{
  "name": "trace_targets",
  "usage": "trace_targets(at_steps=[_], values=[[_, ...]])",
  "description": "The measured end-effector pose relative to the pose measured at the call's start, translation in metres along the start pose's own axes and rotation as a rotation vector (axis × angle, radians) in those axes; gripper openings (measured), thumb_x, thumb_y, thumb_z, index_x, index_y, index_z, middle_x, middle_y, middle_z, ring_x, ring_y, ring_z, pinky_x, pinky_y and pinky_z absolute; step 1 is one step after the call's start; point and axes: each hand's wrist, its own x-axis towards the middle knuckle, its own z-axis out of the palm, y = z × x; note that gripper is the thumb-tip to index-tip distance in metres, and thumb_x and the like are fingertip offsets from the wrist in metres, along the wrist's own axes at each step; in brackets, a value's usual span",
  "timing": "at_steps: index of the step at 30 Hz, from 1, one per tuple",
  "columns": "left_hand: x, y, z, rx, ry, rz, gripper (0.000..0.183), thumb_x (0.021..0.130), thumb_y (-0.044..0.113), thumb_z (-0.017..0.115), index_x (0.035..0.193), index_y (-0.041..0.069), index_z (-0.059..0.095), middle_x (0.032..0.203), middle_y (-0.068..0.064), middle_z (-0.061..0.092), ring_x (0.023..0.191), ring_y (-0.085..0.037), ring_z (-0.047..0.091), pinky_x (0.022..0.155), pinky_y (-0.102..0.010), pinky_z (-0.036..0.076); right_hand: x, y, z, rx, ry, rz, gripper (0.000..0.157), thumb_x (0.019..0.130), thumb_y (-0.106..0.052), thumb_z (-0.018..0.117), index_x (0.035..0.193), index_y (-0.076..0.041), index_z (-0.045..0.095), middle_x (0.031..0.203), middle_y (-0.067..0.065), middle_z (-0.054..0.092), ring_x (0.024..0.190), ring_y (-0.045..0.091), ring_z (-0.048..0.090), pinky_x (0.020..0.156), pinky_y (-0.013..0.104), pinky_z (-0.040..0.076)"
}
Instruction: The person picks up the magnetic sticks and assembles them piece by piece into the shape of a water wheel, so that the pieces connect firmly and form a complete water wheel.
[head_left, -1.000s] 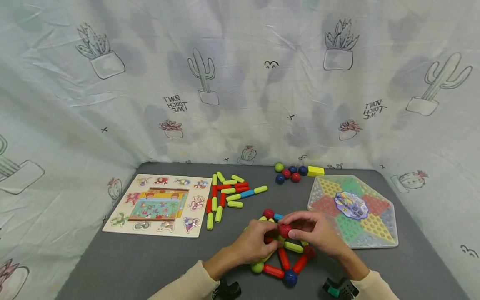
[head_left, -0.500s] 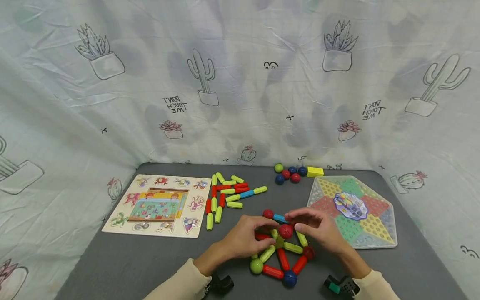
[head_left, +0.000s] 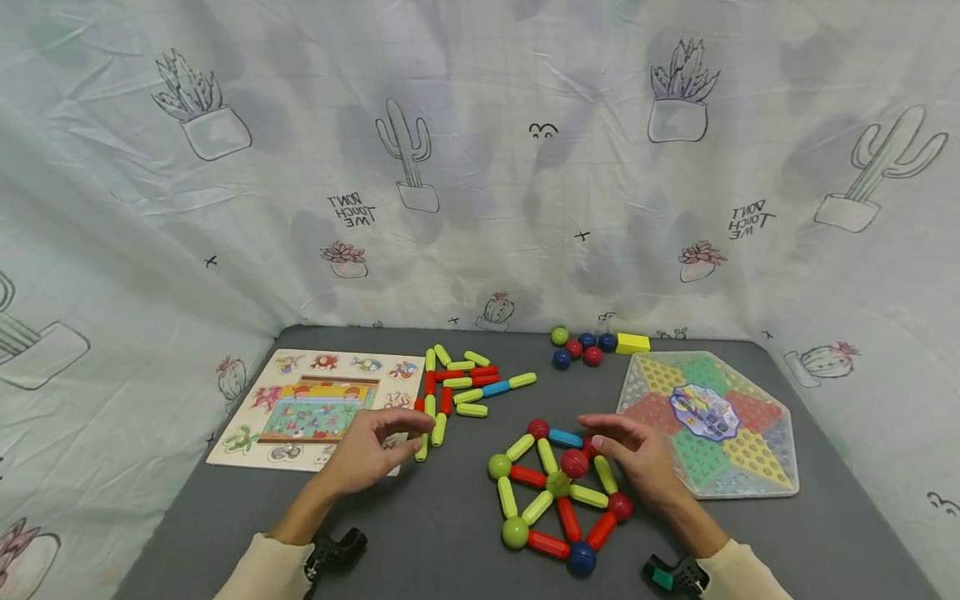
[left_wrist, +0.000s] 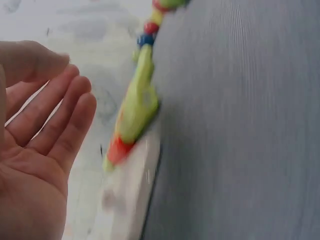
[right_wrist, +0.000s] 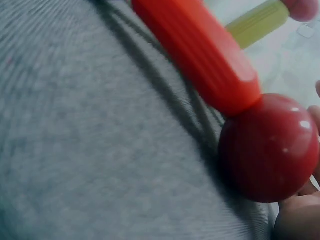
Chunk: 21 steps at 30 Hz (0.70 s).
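Note:
A ring of coloured rods and balls lies on the grey table, with rods running in to a yellow-green ball [head_left: 557,485] at its middle. A red ball [head_left: 574,463] overlaps that middle ball in the head view. My right hand [head_left: 637,458] hovers at the ring's far right side, thumb and fingers apart around another red ball [head_left: 590,445]. In the right wrist view, a red corner ball [right_wrist: 270,150] with a red rod [right_wrist: 200,55] shows close up. My left hand [head_left: 375,450], fingers loosely bent and holding nothing, is beside the loose yellow-green rods [head_left: 439,429].
Behind the left hand lies a wooden picture puzzle board [head_left: 300,462]. Several loose balls [head_left: 573,348] and a yellow block [head_left: 633,343] sit at the back edge. A clear-edged hexagonal game board [head_left: 701,417] is on the right. A cactus-print curtain [head_left: 480,167] hangs behind the table.
Both hands have let go of the ring and its red ball. The left hand has moved left to the loose rods, uncovering the ring. The right hand has barely moved.

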Motion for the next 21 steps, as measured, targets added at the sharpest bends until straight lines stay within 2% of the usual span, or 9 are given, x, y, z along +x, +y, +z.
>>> trace_targets(at_steps=[3, 6, 9, 11, 13, 16, 19, 21], values=[[-0.003, -0.007, -0.007, 0.161, 0.01, -0.003, 0.038, 0.096, -0.009, 0.071, 0.13, 0.008, 0.078, 0.13, -0.007, 0.078, 0.121, -0.029, 0.075, 0.102, -0.051, 0.061, 0.0, 0.001, 0.0, 0.011, -0.001, 0.036, 0.032, 0.107, 0.001, 0.061, 0.136, 0.013, 0.066, 0.136, 0.014, 0.076, 0.121, 0.015, 0.073, 0.095, 0.023, 0.059], [0.0, -0.011, -0.006, 0.37, -0.033, 0.047, 0.045, 0.093, -0.014, 0.068, 0.128, 0.012, 0.08, 0.13, 0.001, 0.078, 0.123, -0.026, 0.073, 0.102, -0.05, 0.06, 0.0, 0.002, -0.002, 0.027, -0.005, 0.069, 0.032, 0.108, -0.001, 0.061, 0.137, 0.013, 0.066, 0.137, 0.017, 0.075, 0.122, 0.015, 0.072, 0.094, 0.024, 0.06], [0.004, -0.01, -0.001, 0.548, -0.087, 0.133, 0.041, 0.093, -0.011, 0.074, 0.125, 0.013, 0.081, 0.127, 0.001, 0.078, 0.121, -0.027, 0.071, 0.102, -0.052, 0.058, 0.0, 0.005, -0.002, 0.035, -0.008, 0.087, 0.032, 0.108, -0.002, 0.061, 0.137, 0.012, 0.066, 0.137, 0.017, 0.075, 0.12, 0.015, 0.072, 0.093, 0.025, 0.06], [0.006, -0.007, 0.002, 0.616, -0.113, 0.154, 0.034, 0.094, -0.006, 0.079, 0.123, 0.012, 0.081, 0.124, -0.001, 0.077, 0.118, -0.027, 0.07, 0.106, -0.054, 0.056, 0.0, 0.006, -0.003, 0.033, -0.012, 0.089, 0.032, 0.108, -0.002, 0.061, 0.136, 0.012, 0.066, 0.136, 0.017, 0.075, 0.118, 0.014, 0.072, 0.092, 0.026, 0.06], [0.007, -0.004, 0.004, 0.654, -0.13, 0.151, 0.03, 0.094, -0.001, 0.083, 0.121, 0.012, 0.081, 0.121, -0.002, 0.077, 0.116, -0.027, 0.07, 0.111, -0.057, 0.053, 0.0, 0.006, -0.003, 0.035, -0.019, 0.092, 0.032, 0.108, -0.002, 0.061, 0.136, 0.012, 0.066, 0.136, 0.018, 0.075, 0.116, 0.014, 0.072, 0.092, 0.026, 0.061], [0.007, -0.001, 0.005, 0.649, -0.138, 0.114, 0.026, 0.097, 0.004, 0.082, 0.122, 0.012, 0.08, 0.12, -0.001, 0.076, 0.116, -0.024, 0.07, 0.113, -0.055, 0.052, 0.0, 0.005, -0.002, 0.038, -0.023, 0.091, 0.032, 0.108, -0.001, 0.061, 0.136, 0.013, 0.067, 0.135, 0.019, 0.075, 0.113, 0.013, 0.073, 0.09, 0.026, 0.061], [0.006, 0.0, 0.006, 0.579, -0.106, 0.09, 0.027, 0.1, 0.006, 0.079, 0.125, 0.014, 0.079, 0.12, 0.002, 0.075, 0.109, -0.017, 0.069, 0.1, -0.044, 0.058, 0.0, 0.004, -0.002, 0.034, -0.024, 0.085, 0.031, 0.107, -0.001, 0.061, 0.135, 0.013, 0.067, 0.134, 0.017, 0.076, 0.11, 0.012, 0.073, 0.089, 0.027, 0.061], [0.008, 0.003, 0.009, 0.485, -0.077, 0.063, 0.028, 0.101, 0.007, 0.079, 0.126, 0.018, 0.078, 0.121, 0.006, 0.074, 0.103, -0.013, 0.066, 0.089, -0.039, 0.058, 0.0, 0.003, -0.003, 0.031, -0.026, 0.074, 0.031, 0.108, -0.001, 0.061, 0.135, 0.013, 0.067, 0.133, 0.013, 0.077, 0.109, 0.01, 0.073, 0.089, 0.027, 0.062]])
